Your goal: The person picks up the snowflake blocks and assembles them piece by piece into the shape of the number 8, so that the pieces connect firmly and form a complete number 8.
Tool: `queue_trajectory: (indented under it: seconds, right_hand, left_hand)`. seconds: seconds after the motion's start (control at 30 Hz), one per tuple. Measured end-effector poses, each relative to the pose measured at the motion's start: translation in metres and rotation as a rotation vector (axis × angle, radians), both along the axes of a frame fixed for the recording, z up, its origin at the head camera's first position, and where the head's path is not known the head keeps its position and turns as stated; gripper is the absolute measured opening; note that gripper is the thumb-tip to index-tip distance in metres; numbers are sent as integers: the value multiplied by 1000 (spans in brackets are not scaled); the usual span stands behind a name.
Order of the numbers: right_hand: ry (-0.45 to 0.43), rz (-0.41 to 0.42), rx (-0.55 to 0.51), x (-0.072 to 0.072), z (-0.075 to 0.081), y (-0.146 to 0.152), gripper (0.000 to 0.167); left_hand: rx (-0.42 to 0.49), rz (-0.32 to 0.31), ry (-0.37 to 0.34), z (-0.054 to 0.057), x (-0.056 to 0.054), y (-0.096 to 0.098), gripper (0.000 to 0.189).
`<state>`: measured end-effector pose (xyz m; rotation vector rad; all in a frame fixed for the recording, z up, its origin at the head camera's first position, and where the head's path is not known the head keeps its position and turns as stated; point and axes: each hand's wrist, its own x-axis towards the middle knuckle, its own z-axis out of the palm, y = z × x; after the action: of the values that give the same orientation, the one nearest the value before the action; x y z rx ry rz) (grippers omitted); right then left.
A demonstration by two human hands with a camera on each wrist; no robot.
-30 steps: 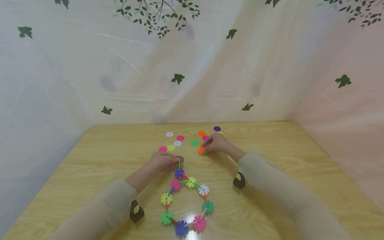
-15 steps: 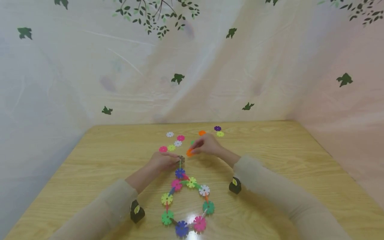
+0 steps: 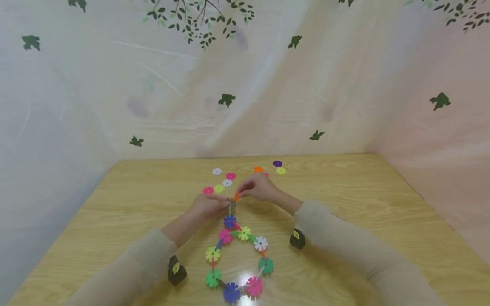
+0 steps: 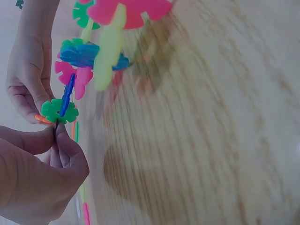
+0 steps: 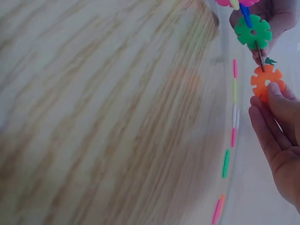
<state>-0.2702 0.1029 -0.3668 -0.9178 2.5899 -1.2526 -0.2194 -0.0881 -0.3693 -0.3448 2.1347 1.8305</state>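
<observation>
In the head view, my left hand (image 3: 208, 206) pinches a brown notched plastic disc (image 3: 232, 204) at the far end of a chain of interlocking discs. A green disc (image 5: 253, 32) joins it to a blue disc (image 3: 230, 221). My right hand (image 3: 259, 187) pinches an orange notched disc (image 5: 259, 83) between thumb and fingers. The orange disc meets the brown disc's edge, seen thin in the right wrist view; whether their slots are engaged I cannot tell. Nearer me, the chain runs into a ring of coloured discs, including a pink one (image 3: 254, 286).
Loose discs lie flat on the wooden table (image 3: 134, 204) beyond my hands: white (image 3: 217, 171), pink (image 3: 208, 190), yellow (image 3: 281, 171), purple (image 3: 277, 163) and orange (image 3: 258, 169) among them. A leaf-patterned cloth (image 3: 172, 106) hangs behind the table.
My right hand has carried the orange disc leftward from among the loose discs to the brown disc, turning it edge-on. My left hand stays on the brown disc.
</observation>
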Motion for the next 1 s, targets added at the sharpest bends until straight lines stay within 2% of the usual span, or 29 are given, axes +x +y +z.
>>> queue_trajectory:
  seconds: [0.27,0.43,0.67,0.87,1.0]
  right_hand:
    - [-17,11,-54,-2,-3,-1,8]
    - [-13,32,-59,-1,-5,-1,8]
    - [2,102,-6,-4,-5,4,8]
    - [-33,156,-17,-6,-4,7,10]
    - [-70,163,9,-9,-2,9,15]
  left_hand:
    - [-66,59,8,1,1,7,24]
    - [-97,56,-21,0,3,7,23]
    - [-23,-38,2,1,7,2,25]
    - [32,-127,-14,3,4,0,27]
    - [4,-143,-32,3,2,-1,25]
